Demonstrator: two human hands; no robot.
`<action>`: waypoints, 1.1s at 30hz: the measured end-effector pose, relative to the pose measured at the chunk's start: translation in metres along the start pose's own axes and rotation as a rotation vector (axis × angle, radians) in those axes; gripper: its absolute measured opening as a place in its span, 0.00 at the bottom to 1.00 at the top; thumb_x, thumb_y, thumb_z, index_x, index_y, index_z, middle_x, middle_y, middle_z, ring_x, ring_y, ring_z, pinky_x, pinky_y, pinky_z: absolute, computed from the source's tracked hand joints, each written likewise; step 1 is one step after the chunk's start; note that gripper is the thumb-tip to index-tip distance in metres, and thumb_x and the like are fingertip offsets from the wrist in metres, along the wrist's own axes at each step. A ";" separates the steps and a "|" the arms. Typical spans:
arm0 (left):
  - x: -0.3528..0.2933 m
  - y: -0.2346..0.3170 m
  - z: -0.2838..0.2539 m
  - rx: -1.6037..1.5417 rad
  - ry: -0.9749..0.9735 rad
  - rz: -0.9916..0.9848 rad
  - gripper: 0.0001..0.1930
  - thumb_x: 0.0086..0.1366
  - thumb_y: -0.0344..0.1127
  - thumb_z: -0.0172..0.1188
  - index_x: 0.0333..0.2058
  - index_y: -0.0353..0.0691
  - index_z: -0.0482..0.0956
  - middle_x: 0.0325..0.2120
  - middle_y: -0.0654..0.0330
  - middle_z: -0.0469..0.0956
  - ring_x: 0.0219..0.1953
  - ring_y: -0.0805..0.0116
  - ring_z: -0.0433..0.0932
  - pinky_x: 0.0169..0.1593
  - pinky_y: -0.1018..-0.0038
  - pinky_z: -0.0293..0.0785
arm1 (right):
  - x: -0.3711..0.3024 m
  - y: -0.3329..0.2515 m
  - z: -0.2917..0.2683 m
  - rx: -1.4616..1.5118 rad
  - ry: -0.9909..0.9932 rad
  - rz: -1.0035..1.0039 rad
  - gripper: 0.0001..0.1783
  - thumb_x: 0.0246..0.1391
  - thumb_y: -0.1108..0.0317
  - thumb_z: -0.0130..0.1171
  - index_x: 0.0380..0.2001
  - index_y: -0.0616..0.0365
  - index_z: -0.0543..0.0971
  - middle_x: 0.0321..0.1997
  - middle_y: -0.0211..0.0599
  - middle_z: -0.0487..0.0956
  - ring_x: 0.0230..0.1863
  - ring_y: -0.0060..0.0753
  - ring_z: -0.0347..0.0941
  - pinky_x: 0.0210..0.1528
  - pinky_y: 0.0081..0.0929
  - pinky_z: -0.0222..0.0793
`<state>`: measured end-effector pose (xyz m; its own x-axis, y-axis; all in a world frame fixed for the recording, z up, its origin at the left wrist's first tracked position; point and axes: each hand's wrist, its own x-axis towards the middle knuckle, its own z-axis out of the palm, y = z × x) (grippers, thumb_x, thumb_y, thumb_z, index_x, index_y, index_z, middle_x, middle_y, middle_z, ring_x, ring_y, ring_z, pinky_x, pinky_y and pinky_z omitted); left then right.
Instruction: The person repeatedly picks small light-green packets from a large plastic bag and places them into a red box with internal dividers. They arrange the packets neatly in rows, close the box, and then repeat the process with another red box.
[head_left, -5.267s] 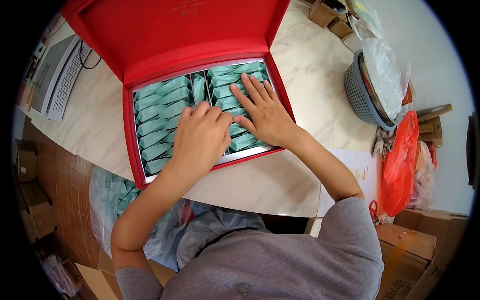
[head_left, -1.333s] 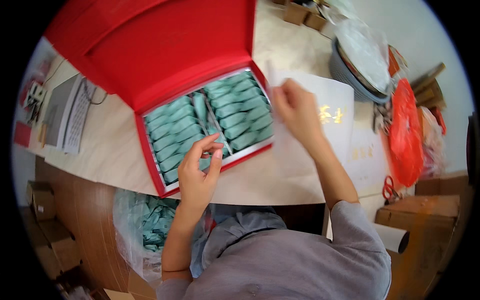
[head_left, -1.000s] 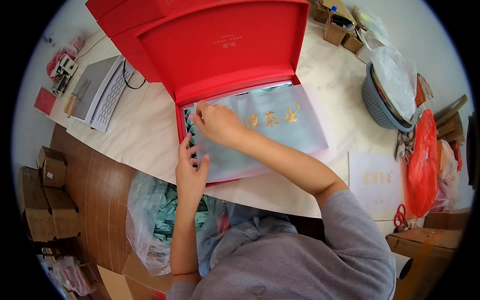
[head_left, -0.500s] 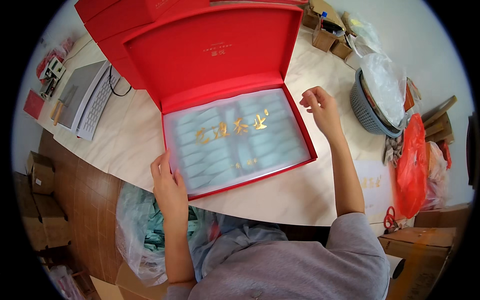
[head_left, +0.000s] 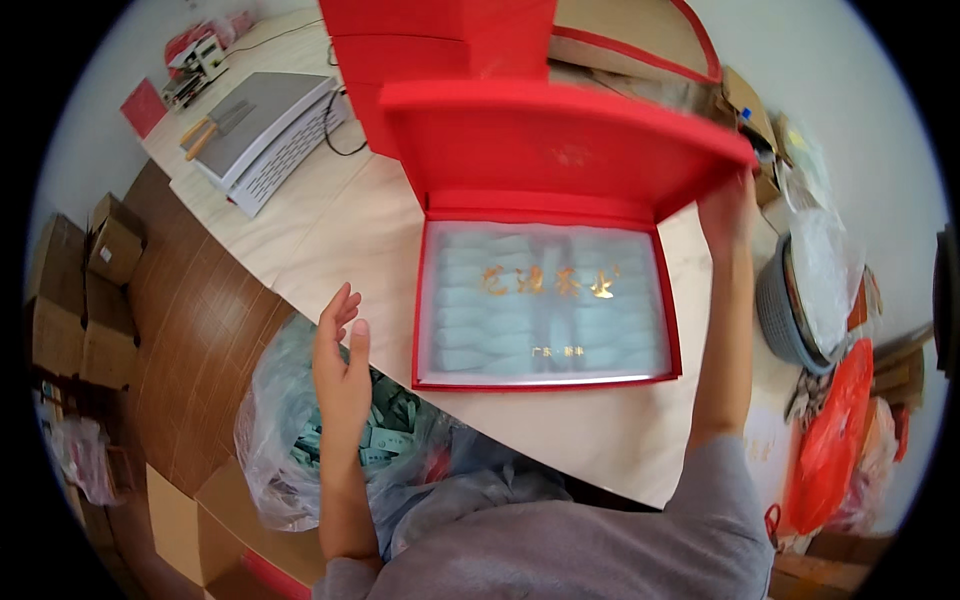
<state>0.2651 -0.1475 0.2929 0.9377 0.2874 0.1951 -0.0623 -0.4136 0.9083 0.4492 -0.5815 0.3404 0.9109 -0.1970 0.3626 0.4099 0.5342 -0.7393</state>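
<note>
On the table sits a red gift box, its hinged lid raised and leaning forward above the back of the box. Inside, a translucent sheet with gold lettering covers rows of pale blue-green packets. My right hand is at the lid's right front corner and grips it there; motion blurs it and its fingers are partly hidden. To the left of the box, my left hand is open in the air near the table edge, fingers stretched and holding nothing.
More red boxes are stacked behind. A grey flat-topped machine stands at the left. Below the table edge is a clear plastic bag of green packets. A grey basket and a red plastic bag lie at the right.
The lid has tipped forward from fully open. My right hand has moved up to its right corner. My left hand has let go of the box's left side. The view has shifted.
</note>
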 end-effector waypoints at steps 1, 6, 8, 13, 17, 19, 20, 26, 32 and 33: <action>0.002 -0.010 -0.003 -0.138 -0.002 -0.020 0.24 0.69 0.42 0.50 0.59 0.38 0.64 0.54 0.53 0.71 0.57 0.62 0.66 0.61 0.67 0.57 | -0.015 -0.006 -0.014 0.015 -0.065 0.012 0.27 0.66 0.49 0.37 0.53 0.60 0.70 0.59 0.39 0.70 0.62 0.38 0.62 0.68 0.37 0.47; 0.009 -0.015 0.000 -0.401 -0.079 -0.179 0.29 0.71 0.49 0.43 0.63 0.37 0.57 0.61 0.50 0.62 0.65 0.64 0.56 0.67 0.69 0.47 | -0.097 -0.022 -0.050 -0.464 -0.173 0.268 0.31 0.65 0.47 0.38 0.56 0.64 0.68 0.60 0.45 0.70 0.63 0.39 0.61 0.69 0.36 0.45; 0.015 -0.028 0.013 -0.452 -0.143 -0.231 0.32 0.70 0.51 0.43 0.65 0.37 0.52 0.64 0.50 0.56 0.67 0.64 0.52 0.67 0.67 0.46 | -0.140 -0.015 -0.043 -0.639 -0.030 0.409 0.31 0.66 0.49 0.39 0.59 0.66 0.64 0.61 0.45 0.69 0.64 0.37 0.61 0.68 0.34 0.47; 0.012 -0.054 0.051 -0.643 -0.455 -0.325 0.34 0.70 0.51 0.44 0.66 0.35 0.47 0.66 0.54 0.51 0.68 0.65 0.49 0.67 0.72 0.45 | -0.176 -0.006 -0.035 -0.491 0.130 0.768 0.32 0.65 0.54 0.45 0.62 0.67 0.59 0.61 0.41 0.69 0.61 0.31 0.65 0.61 0.28 0.61; -0.009 -0.066 0.047 -0.595 -0.475 -0.292 0.34 0.70 0.49 0.45 0.66 0.35 0.46 0.66 0.55 0.51 0.67 0.65 0.50 0.67 0.71 0.46 | -0.188 0.001 -0.036 -0.452 0.066 0.724 0.31 0.64 0.56 0.47 0.64 0.63 0.58 0.61 0.39 0.67 0.60 0.29 0.65 0.62 0.28 0.59; -0.039 -0.081 0.024 -0.540 -0.387 -0.300 0.33 0.70 0.46 0.45 0.66 0.36 0.47 0.66 0.56 0.51 0.66 0.63 0.52 0.66 0.69 0.50 | -0.191 0.008 -0.015 -0.468 0.026 0.732 0.32 0.63 0.57 0.49 0.64 0.61 0.57 0.60 0.38 0.68 0.60 0.28 0.64 0.62 0.28 0.59; -0.058 -0.070 0.009 -0.659 -0.309 -0.414 0.32 0.69 0.45 0.46 0.65 0.36 0.48 0.65 0.56 0.52 0.66 0.63 0.52 0.66 0.68 0.51 | -0.189 0.016 -0.004 -0.464 -0.021 0.768 0.31 0.63 0.58 0.50 0.64 0.61 0.58 0.61 0.38 0.68 0.61 0.28 0.63 0.62 0.28 0.59; -0.154 -0.122 -0.065 -0.955 -0.203 -0.710 0.35 0.63 0.49 0.53 0.62 0.36 0.55 0.57 0.52 0.66 0.57 0.58 0.69 0.57 0.61 0.69 | -0.168 0.076 0.054 -0.288 -0.192 0.931 0.30 0.64 0.55 0.45 0.63 0.61 0.59 0.62 0.39 0.67 0.61 0.30 0.63 0.63 0.28 0.58; -0.183 -0.123 -0.057 -1.001 0.345 -0.354 0.35 0.61 0.55 0.49 0.61 0.37 0.58 0.56 0.54 0.68 0.55 0.56 0.70 0.56 0.59 0.69 | -0.157 0.158 0.078 0.138 -0.178 0.884 0.28 0.67 0.52 0.35 0.58 0.63 0.65 0.58 0.45 0.70 0.58 0.37 0.67 0.62 0.34 0.59; -0.182 -0.116 -0.061 -0.999 0.399 -0.433 0.40 0.59 0.57 0.53 0.63 0.40 0.52 0.59 0.54 0.62 0.58 0.55 0.65 0.60 0.57 0.63 | -0.162 0.168 0.073 0.128 -0.175 0.830 0.27 0.67 0.53 0.34 0.57 0.63 0.66 0.57 0.46 0.71 0.56 0.38 0.68 0.61 0.34 0.61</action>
<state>0.0811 -0.0994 0.1744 0.7832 0.5636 -0.2625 -0.1710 0.6013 0.7805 0.3673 -0.3997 0.1990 0.8886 0.4231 -0.1772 -0.4044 0.5402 -0.7380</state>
